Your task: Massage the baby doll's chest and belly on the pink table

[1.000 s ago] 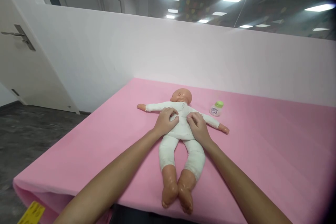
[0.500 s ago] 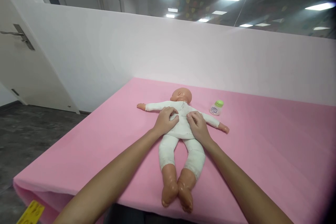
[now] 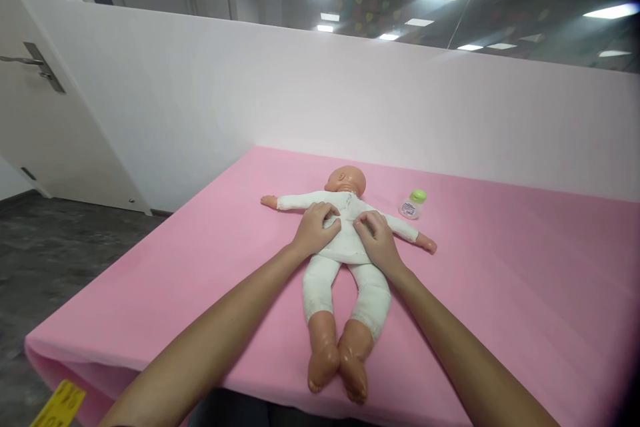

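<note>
A baby doll with a white cloth body lies on the pink-covered table, its head away from me and turned to the left, arms spread. It appears to lie face down. My left hand rests on the left side of its torso, fingers curved, a gap showing between thumb and forefinger. On the other side of the torso is my right hand, also curved, thumb near the fingertips. Both sets of fingertips touch the white cloth near the middle. Right of the doll's head stands a small clear bottle with a green cap.
The pink cloth drapes over the table's edges. Behind the table runs a white wall with glass above it. A door stands at the left. Something yellow with lettering shows at the lower left.
My right hand has shifted very slightly left over the doll's torso. My left hand, the doll and the bottle keep their places; the view has tilted a little.
</note>
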`<state>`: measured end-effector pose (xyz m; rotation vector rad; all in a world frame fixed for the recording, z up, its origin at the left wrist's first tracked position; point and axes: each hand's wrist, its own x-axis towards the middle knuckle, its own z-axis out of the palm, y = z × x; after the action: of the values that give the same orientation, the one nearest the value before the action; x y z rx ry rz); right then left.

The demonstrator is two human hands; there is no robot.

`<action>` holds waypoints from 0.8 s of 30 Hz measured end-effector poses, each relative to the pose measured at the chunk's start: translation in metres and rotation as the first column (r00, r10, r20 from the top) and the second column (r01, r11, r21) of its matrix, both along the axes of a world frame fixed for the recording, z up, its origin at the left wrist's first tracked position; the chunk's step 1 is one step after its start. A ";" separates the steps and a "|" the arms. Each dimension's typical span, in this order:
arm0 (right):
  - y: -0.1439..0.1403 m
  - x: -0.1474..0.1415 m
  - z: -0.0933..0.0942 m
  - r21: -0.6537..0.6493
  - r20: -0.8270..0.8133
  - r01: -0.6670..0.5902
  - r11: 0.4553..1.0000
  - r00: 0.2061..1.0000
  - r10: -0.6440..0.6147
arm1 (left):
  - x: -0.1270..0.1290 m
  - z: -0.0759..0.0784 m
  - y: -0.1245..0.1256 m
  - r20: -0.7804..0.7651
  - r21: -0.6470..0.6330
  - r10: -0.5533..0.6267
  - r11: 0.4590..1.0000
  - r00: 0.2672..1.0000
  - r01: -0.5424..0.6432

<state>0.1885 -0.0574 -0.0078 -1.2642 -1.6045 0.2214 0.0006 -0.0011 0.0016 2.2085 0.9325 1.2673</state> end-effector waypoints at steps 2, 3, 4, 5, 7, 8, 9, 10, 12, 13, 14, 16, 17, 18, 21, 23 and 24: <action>0.000 0.000 0.000 -0.005 -0.001 -0.002 1.000 1.000 0.002 | 0.000 -0.001 0.000 0.005 0.000 -0.003 1.000 1.000 0.003; 0.000 0.000 0.000 -0.010 -0.001 -0.002 1.000 1.000 0.002 | 0.000 -0.001 0.001 0.009 0.001 -0.004 1.000 1.000 0.004; 0.000 0.000 0.001 -0.014 -0.001 -0.001 1.000 1.000 0.001 | 0.000 -0.001 0.001 0.011 0.001 -0.005 1.000 1.000 0.005; 0.000 0.000 0.001 -0.018 -0.002 0.001 1.000 1.000 -0.001 | -0.001 -0.002 0.001 0.012 0.001 -0.005 1.000 1.000 0.005; 0.000 0.000 0.001 -0.026 -0.002 0.007 1.000 1.000 -0.007 | 0.000 -0.002 0.001 0.013 -0.001 -0.002 1.000 1.000 0.002; 0.000 0.000 0.001 -0.029 -0.003 0.010 1.000 1.000 -0.010 | 0.000 -0.002 0.001 0.013 -0.002 -0.001 1.000 1.000 0.001; 0.000 0.000 0.001 -0.030 -0.002 0.011 0.999 1.000 -0.011 | 0.000 -0.001 0.001 0.012 -0.003 -0.001 1.000 1.000 0.002; 0.000 0.000 0.001 -0.028 -0.001 0.011 1.000 1.000 -0.011 | 0.000 -0.001 0.000 0.012 -0.003 -0.002 1.000 1.000 0.002; 0.000 0.000 0.001 -0.027 0.003 0.009 1.000 1.000 -0.008 | 0.000 0.000 0.000 0.010 0.001 -0.003 1.000 1.000 0.003; 0.000 0.000 0.000 -0.030 0.001 0.008 1.000 1.000 -0.008 | 0.000 0.000 0.000 0.006 0.002 -0.002 1.000 1.000 0.002; 0.001 0.000 0.000 -0.036 -0.004 0.007 0.999 1.000 -0.007 | 0.000 0.000 0.000 0.001 0.003 -0.001 1.000 1.000 0.001; 0.002 0.001 -0.001 -0.048 -0.016 0.001 0.999 1.000 -0.002 | -0.001 -0.002 0.001 -0.008 0.006 0.003 1.000 1.000 -0.003; 0.002 0.001 -0.001 -0.050 -0.022 -0.002 0.999 1.000 0.001 | -0.001 -0.004 0.002 -0.014 0.009 0.005 1.000 1.000 -0.005; 0.003 0.002 -0.002 -0.049 -0.027 -0.006 0.999 1.000 0.005 | -0.001 -0.005 0.002 -0.021 0.014 0.008 1.000 1.000 -0.008; 0.004 0.002 -0.004 -0.044 -0.043 -0.008 0.999 0.999 0.006 | 0.001 -0.001 -0.001 -0.032 0.057 0.033 0.998 0.999 -0.031; 0.005 0.003 -0.006 -0.038 -0.065 -0.008 0.999 0.998 0.006 | 0.004 0.015 -0.013 0.012 0.105 0.038 0.994 0.999 -0.039; 0.006 0.003 -0.006 -0.033 -0.077 -0.011 0.999 0.997 0.008 | 0.005 0.027 -0.025 0.062 0.124 0.018 0.992 0.998 -0.026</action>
<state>0.1915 -0.0512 -0.0143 -1.2592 -1.5467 0.3004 0.0060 -0.0256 0.0290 2.2457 0.8783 1.4307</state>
